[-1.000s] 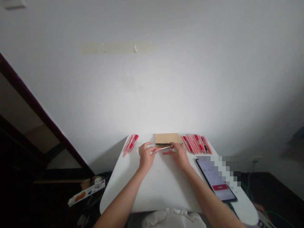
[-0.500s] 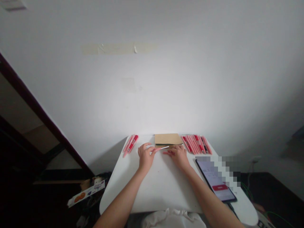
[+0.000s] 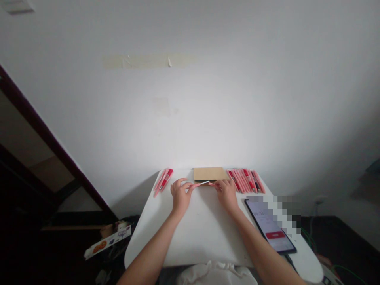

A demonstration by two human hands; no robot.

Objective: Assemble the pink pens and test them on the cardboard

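Both my hands work at the far middle of a white table (image 3: 204, 233). My left hand (image 3: 180, 194) pinches one end of a thin pink pen part (image 3: 199, 184) with a white tip. My right hand (image 3: 227, 192) is closed on another small pink piece just to its right, the two pieces a short gap apart. Right behind the hands lies a flat brown cardboard box (image 3: 209, 173). A small bunch of pink and red pens (image 3: 163, 180) lies to the left of it, and a wider row of pink and red pens (image 3: 246, 179) lies to the right.
A phone (image 3: 271, 227) with a lit screen lies on the table's right side, near my right forearm. A white wall rises just behind the table. On the dark floor to the left lies a printed packet (image 3: 107, 240). White cloth (image 3: 213, 273) shows at the table's near edge.
Both hands have shifted slightly away from me, toward the cardboard box. The right hand's fingers have closed on the pink piece and drawn it a little apart from the left hand's part.
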